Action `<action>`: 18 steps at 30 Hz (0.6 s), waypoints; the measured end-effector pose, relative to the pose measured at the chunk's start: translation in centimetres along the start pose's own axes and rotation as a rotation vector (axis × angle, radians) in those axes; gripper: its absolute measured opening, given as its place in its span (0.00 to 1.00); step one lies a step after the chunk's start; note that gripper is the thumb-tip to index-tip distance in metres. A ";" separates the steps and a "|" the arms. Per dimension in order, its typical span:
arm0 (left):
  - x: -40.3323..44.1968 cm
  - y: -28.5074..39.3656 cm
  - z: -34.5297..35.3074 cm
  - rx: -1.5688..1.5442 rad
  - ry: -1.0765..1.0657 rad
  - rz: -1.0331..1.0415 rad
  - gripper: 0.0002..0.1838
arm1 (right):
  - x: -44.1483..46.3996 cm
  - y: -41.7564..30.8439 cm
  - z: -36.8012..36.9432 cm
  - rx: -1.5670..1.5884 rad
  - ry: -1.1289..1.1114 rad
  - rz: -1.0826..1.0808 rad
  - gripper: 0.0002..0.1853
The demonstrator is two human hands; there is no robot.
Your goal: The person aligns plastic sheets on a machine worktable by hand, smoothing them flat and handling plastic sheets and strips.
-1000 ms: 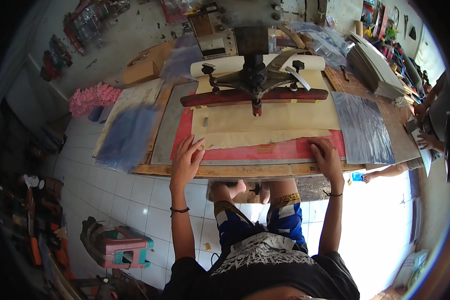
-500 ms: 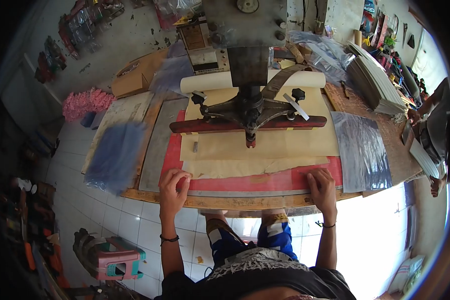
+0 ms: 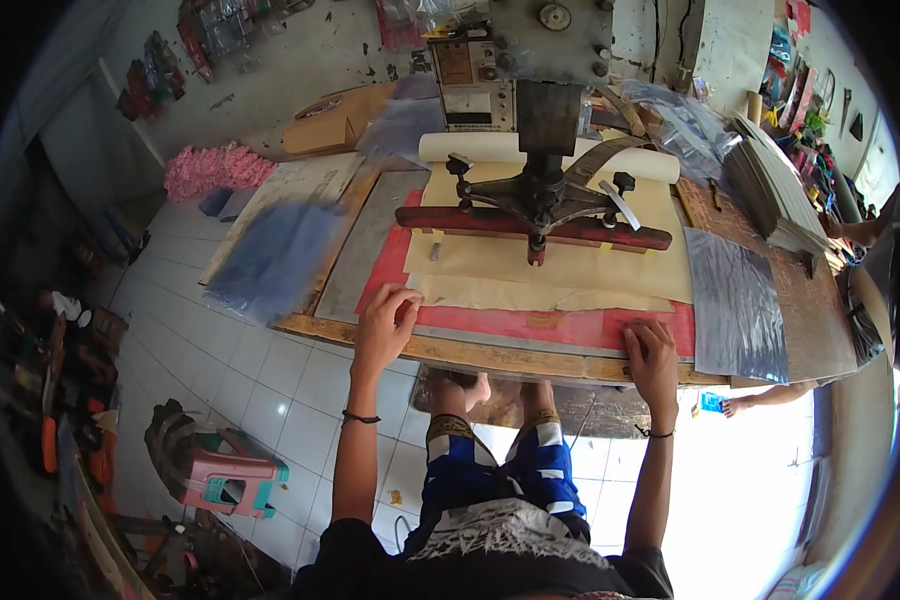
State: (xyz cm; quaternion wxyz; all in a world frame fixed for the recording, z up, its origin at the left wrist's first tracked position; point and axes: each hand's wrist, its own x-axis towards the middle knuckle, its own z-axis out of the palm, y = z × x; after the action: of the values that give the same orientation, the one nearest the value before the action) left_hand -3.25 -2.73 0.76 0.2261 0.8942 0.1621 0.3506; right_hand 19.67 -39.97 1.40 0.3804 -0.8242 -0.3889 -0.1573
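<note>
My left hand (image 3: 385, 322) is at the front left of a red sheet (image 3: 510, 322), its thumb and fingers curled together in a pinch. My right hand (image 3: 651, 355) rests near the sheet's front right corner, fingers bent and closed. What either hand grips, if anything, is too thin or hidden to make out. Over the red sheet lies a tan sheet (image 3: 510, 290) with an uneven front edge. Above it stands a press head (image 3: 542, 205) with a long dark red bar (image 3: 450, 217) across it.
Blue plastic sheets (image 3: 275, 255) lie on the left, a shiny clear-grey sheet (image 3: 735, 305) on the right. A pale roll (image 3: 470, 148) sits behind the press. Stacked boards (image 3: 775, 190) stand at the back right, near another person's arm (image 3: 865, 230). A pink stool (image 3: 232, 475) is on the floor.
My view has shifted, so the table appears higher and further right. Both hands stay near the red sheet's front edge, still closed. Another person's foot now shows below the table at right.
</note>
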 end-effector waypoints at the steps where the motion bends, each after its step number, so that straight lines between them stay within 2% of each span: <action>1: 0.0 -0.1 0.2 -0.002 0.001 0.006 0.07 | -0.1 0.0 0.0 -0.005 -0.004 0.001 0.07; 4: -0.1 -0.3 0.0 -0.003 -0.006 0.025 0.08 | -0.2 0.2 0.2 -0.046 0.024 -0.044 0.08; 11: -0.2 0.2 -0.2 0.054 -0.022 0.013 0.07 | -0.2 0.0 0.1 0.002 0.000 0.035 0.07; 18: -0.2 -0.7 0.4 0.003 -0.009 -0.006 0.07 | -0.2 0.5 0.2 -0.034 0.043 -0.060 0.07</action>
State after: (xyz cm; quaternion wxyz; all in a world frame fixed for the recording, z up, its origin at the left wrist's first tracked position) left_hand -3.23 -2.38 0.02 0.2267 0.8955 0.1644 0.3459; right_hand 19.94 -40.11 0.94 0.3697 -0.8149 -0.4026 -0.1928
